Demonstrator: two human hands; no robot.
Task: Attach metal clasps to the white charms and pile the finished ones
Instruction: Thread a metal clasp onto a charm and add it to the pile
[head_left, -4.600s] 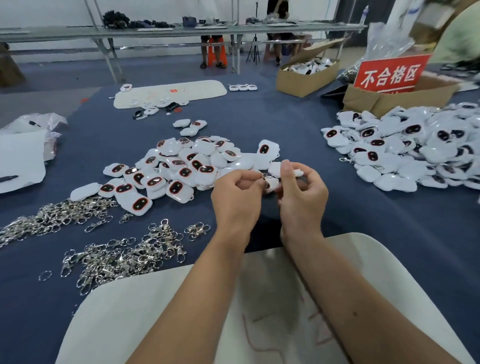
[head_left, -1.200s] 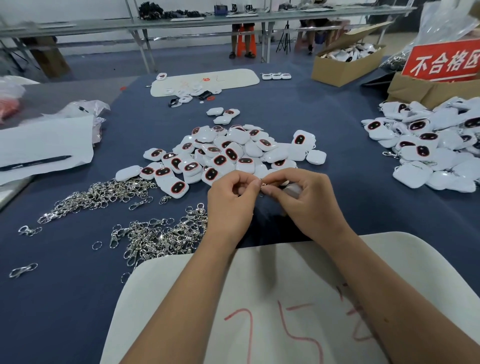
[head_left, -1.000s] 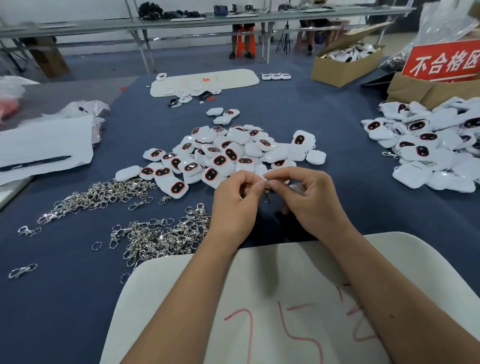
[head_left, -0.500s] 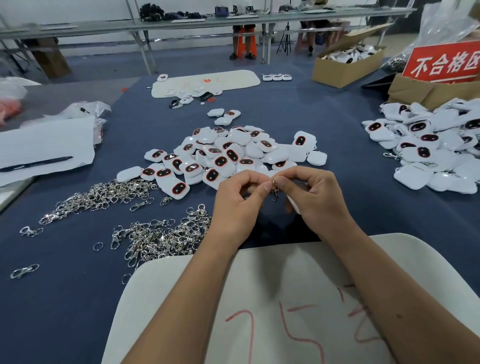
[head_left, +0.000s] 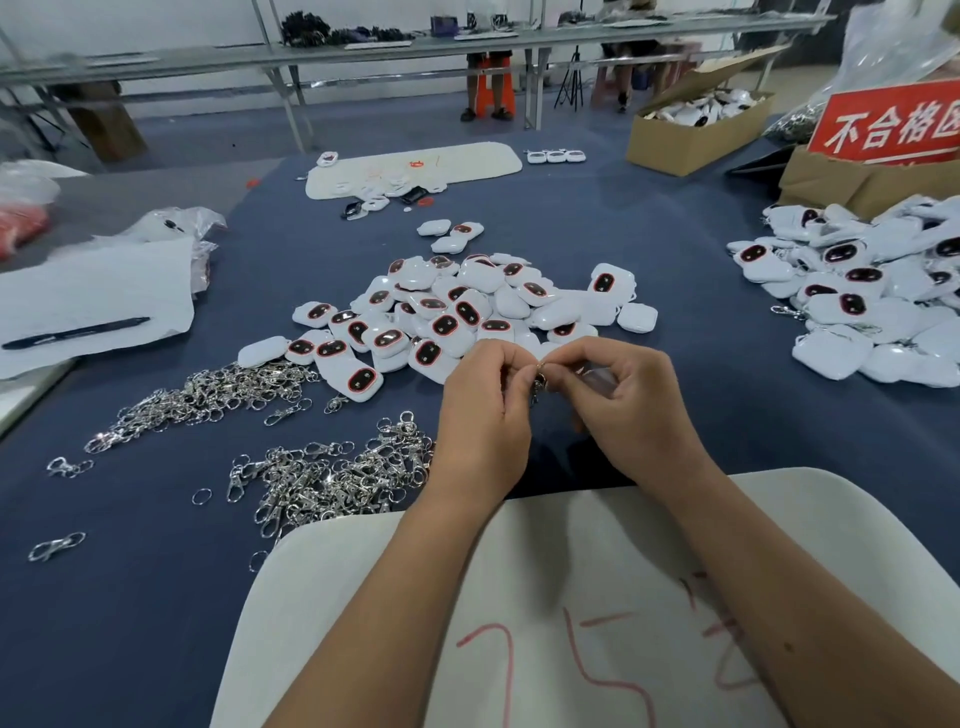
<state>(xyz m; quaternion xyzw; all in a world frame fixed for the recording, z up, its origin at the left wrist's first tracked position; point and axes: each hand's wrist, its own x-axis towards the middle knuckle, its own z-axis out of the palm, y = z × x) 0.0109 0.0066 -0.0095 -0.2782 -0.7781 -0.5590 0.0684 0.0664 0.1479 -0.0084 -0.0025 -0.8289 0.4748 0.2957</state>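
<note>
My left hand (head_left: 483, 415) and my right hand (head_left: 634, 410) meet just above the blue table, fingertips together. Between them hangs a small metal clasp (head_left: 538, 382), pinched by my left fingers. My right hand grips a white charm (head_left: 597, 375), mostly hidden under its curled fingers. A heap of white charms with dark oval faces (head_left: 457, 312) lies just beyond my hands. Loose metal clasps (head_left: 332, 475) lie in two heaps to the left. A second pile of charms (head_left: 872, 291) with clasps on them sits at the right.
A white board with red writing (head_left: 597, 613) lies under my forearms at the near edge. White paper with a black pen (head_left: 78, 332) is at the left. Cardboard boxes (head_left: 691, 135) and a red sign (head_left: 888, 124) stand at the back right.
Both hands have stayed together in front of the charm heap, shifting only slightly. The clasp now hangs visibly between the fingertips, where earlier it was mostly hidden.
</note>
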